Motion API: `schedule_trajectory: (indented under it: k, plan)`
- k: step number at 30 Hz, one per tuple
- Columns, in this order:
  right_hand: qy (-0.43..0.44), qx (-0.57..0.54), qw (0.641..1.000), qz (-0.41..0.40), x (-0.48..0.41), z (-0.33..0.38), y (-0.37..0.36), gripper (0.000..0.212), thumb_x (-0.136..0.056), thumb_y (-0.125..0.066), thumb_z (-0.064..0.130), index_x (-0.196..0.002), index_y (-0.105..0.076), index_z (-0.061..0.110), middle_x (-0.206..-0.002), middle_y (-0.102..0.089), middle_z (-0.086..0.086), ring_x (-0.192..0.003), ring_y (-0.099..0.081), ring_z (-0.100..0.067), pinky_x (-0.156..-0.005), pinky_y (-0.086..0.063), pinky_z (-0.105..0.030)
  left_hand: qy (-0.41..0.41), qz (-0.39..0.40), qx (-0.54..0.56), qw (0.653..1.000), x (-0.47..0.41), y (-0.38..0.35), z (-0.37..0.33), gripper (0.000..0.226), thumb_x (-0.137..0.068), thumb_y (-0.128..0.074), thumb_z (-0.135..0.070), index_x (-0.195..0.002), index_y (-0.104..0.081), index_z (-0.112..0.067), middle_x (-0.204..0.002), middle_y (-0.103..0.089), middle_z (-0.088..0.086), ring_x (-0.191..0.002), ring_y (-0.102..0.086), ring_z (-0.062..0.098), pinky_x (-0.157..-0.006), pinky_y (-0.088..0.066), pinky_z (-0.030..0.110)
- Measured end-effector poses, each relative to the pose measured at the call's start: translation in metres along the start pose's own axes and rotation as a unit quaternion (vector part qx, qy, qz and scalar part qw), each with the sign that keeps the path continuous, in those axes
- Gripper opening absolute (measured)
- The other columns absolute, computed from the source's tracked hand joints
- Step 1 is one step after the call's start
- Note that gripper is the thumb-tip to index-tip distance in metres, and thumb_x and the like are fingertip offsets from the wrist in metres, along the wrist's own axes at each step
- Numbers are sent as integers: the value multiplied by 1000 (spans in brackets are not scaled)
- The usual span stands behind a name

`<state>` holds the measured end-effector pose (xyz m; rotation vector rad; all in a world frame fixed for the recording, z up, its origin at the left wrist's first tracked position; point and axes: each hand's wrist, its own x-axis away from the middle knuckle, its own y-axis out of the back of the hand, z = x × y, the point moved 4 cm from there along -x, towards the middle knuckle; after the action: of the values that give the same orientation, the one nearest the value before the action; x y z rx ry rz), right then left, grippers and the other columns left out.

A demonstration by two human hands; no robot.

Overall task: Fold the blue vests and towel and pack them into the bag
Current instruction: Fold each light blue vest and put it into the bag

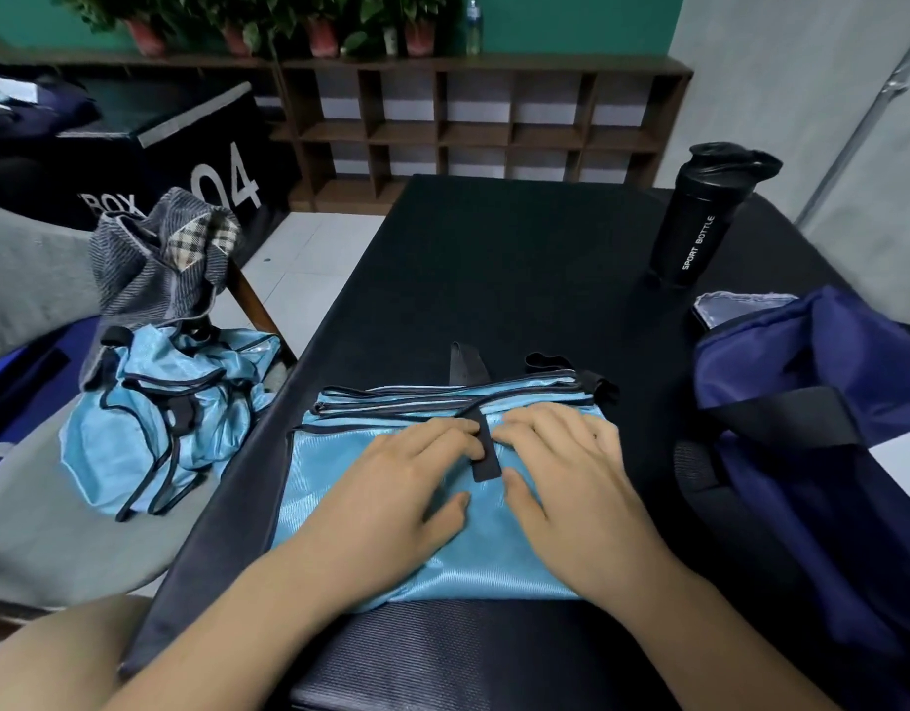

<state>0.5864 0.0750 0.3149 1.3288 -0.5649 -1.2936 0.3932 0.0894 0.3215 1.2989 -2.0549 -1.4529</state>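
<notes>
Head view down onto black table [494, 279]; at its right edge, navy bag [812, 454], mouth gaping. On the near middle of the table, folded blue vests [340, 469] in a flat stack. Off to the left on grey seat [43, 531], crumpled heap of more vests [155, 423], striped towel [150, 264] atop. Left hand [407, 484] and right hand [571, 479] flat on the stack, fingers straight, pressing, gripping nothing. Far right, upright black sport bottle [699, 223]

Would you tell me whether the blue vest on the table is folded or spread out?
Folded: the blue vest lies as a compact rectangle, layered trim edges at its far side.
</notes>
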Motion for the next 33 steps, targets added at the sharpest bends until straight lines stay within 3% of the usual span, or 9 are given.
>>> schedule_trajectory:
  k: [4,7,9,13,16,20,24,30,33]
  plan:
    - [-1,40,999,32,-1,-2,-8,59,-104,-42,39,-163,-38,33,-171,-31,11,-162,-15,-15,-129,-16,-50,12,-6,19,1000,3,3,3,42,-96,-71,-37,-132,-50,-35,-160,-38,-23,-139,-48,4,-114,-41,32]
    - [-7,59,997,47,-2,-3,-12,61,-108,-36,46,-167,-27,33,-174,-24,7,-164,-8,-16,-131,-10,-51,22,-29,8,999,2,10,2,33,-92,-76,-38,-117,-54,-32,-126,-43,-18,-110,-53,7,-93,-47,29]
    - [-12,66,996,50,-2,-2,-14,61,-109,-31,50,-168,-25,33,-174,-26,5,-164,-9,-16,-131,-7,-50,15,-24,-9,1000,1,12,2,25,-93,-73,-40,-109,-55,-33,-115,-44,-17,-103,-52,8,-92,-47,32]
    - [-15,68,996,55,-4,-2,-16,64,-109,-27,53,-169,-21,31,-175,-24,7,-164,-6,-14,-131,-3,-47,-12,-4,-4,1000,0,4,6,15,-97,-68,-38,-105,-56,-33,-123,-54,-22,-119,-55,6,-104,-46,40]
    - [-29,44,997,49,-3,-3,-16,67,-109,-29,54,-169,-22,25,-175,-22,10,-163,-2,-8,-131,-2,-44,-11,-1,-2,1000,0,0,10,33,-99,-64,-42,-131,-61,-36,-154,-47,-24,-145,-43,-1,-118,-40,39]
    - [-50,7,999,3,-3,-5,-11,60,-103,-52,46,-156,-45,20,-165,-42,6,-157,-27,-11,-128,-13,-37,8,38,-40,998,-1,-5,11,61,-103,-44,-60,-161,-39,-41,-173,-13,-28,-160,-6,-3,-131,-19,37]
    - [-27,-12,1000,-8,-1,-4,-9,46,-100,-54,43,-142,-57,25,-152,-52,10,-142,-47,-14,-119,-28,-35,61,75,-103,990,-2,-9,15,76,-99,-19,-78,-168,-12,-46,-173,10,-29,-158,19,-3,-133,1,38]
    - [-17,-19,1000,-13,-1,-6,-9,57,-101,-51,41,-156,-50,26,-162,-47,9,-152,-38,-11,-124,-24,-34,130,71,-89,985,3,13,40,88,-88,-10,-88,-167,-11,-49,-172,7,-29,-158,18,-3,-132,6,36]
    - [-21,-12,999,-27,1,-9,-4,58,-101,-55,38,-157,-50,25,-162,-47,7,-153,-37,-12,-125,-24,-33,155,38,-74,984,12,39,62,83,-91,-23,-88,-164,-28,-48,-173,-11,-27,-162,1,0,-134,-7,40]
